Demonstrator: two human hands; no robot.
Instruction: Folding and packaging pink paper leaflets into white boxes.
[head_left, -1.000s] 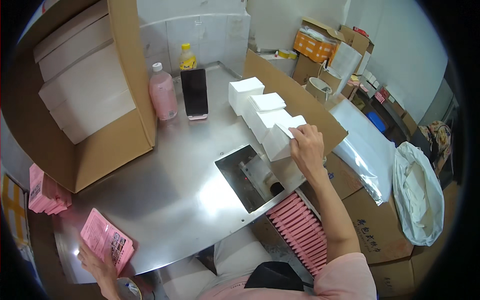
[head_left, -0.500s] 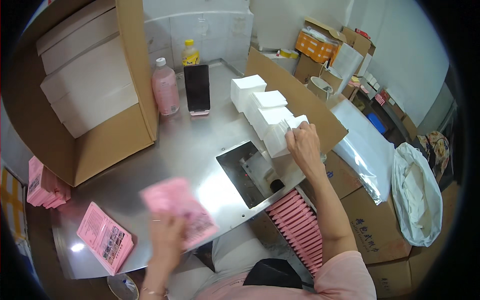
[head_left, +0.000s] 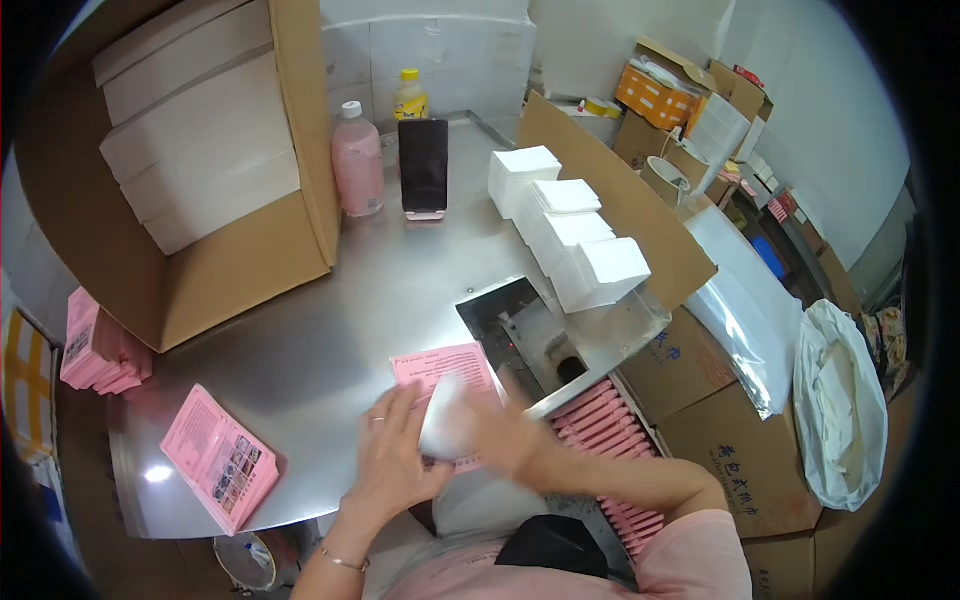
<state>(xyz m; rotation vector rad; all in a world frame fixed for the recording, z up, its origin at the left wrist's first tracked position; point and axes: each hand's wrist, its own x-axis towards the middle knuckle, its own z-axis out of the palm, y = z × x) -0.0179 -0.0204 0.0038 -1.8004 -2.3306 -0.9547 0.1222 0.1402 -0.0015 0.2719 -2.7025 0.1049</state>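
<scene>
A pink printed sheet [head_left: 430,364] lies at the table's near edge, beside the square opening. My left hand [head_left: 393,462] rests over its left part with fingers stretched out. On the sheet, between my two hands, is a small white wad of folded tissue [head_left: 442,415], blurred. My right hand [head_left: 508,440] is at its right side, smeared by motion, and seems to have its fingers closed on the tissue. White folded tissue stacks [head_left: 600,272] stand in a row farther back on the right. A pile of similar pink sheets [head_left: 220,458] lies on the left.
A cardboard box [head_left: 240,305] with white packs stands back left. A phone [head_left: 424,168] and a pink bottle [head_left: 358,160] are behind. The metal table [head_left: 400,280] has a square opening [head_left: 520,330]; pink packets [head_left: 605,425] are lined up below it. More pink bundles [head_left: 100,345] sit far left.
My right hand has come from the white stacks down to the pink sheet, bringing white tissue. My left hand has laid the sheet down farther right. The view has shifted slightly.
</scene>
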